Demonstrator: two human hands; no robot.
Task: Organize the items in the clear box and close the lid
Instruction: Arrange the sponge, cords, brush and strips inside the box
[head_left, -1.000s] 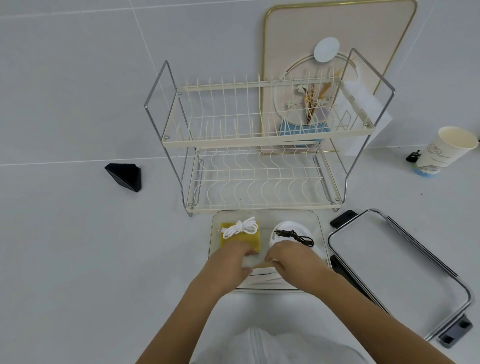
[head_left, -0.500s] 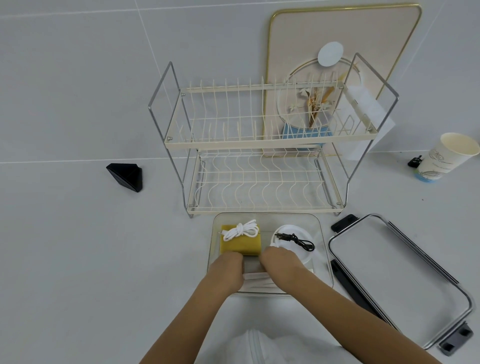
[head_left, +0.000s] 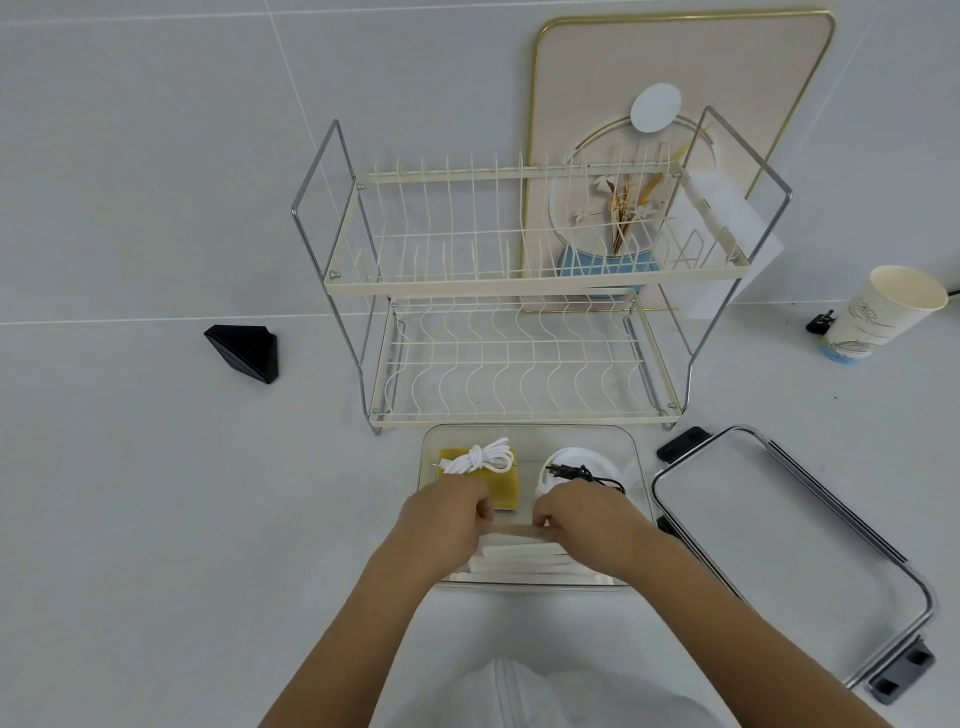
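Observation:
The clear box (head_left: 530, 432) stands open on the table in front of me. Inside at the back left lies a yellow block (head_left: 506, 488) with a coiled white cable (head_left: 480, 460) on top. At the back right sits a white round item (head_left: 574, 460) with a black cable (head_left: 587, 475) across it. A stack of white flat packets (head_left: 519, 558) fills the front of the box. My left hand (head_left: 441, 525) and my right hand (head_left: 592, 525) pinch a thin pale flat piece (head_left: 514, 530) by its two ends above the packets. The lid (head_left: 769, 545) lies to the right of the box.
A two-tier wire dish rack (head_left: 519, 280) stands right behind the box, with a gold-rimmed decorated board (head_left: 675, 78) leaning on the wall behind it. A paper cup (head_left: 878, 317) stands at the far right. A black wedge-shaped object (head_left: 244, 345) lies to the left.
Both hands have shifted from pressing low inside the front of the box to holding a thin pale piece by its ends, slightly raised over the white packets.

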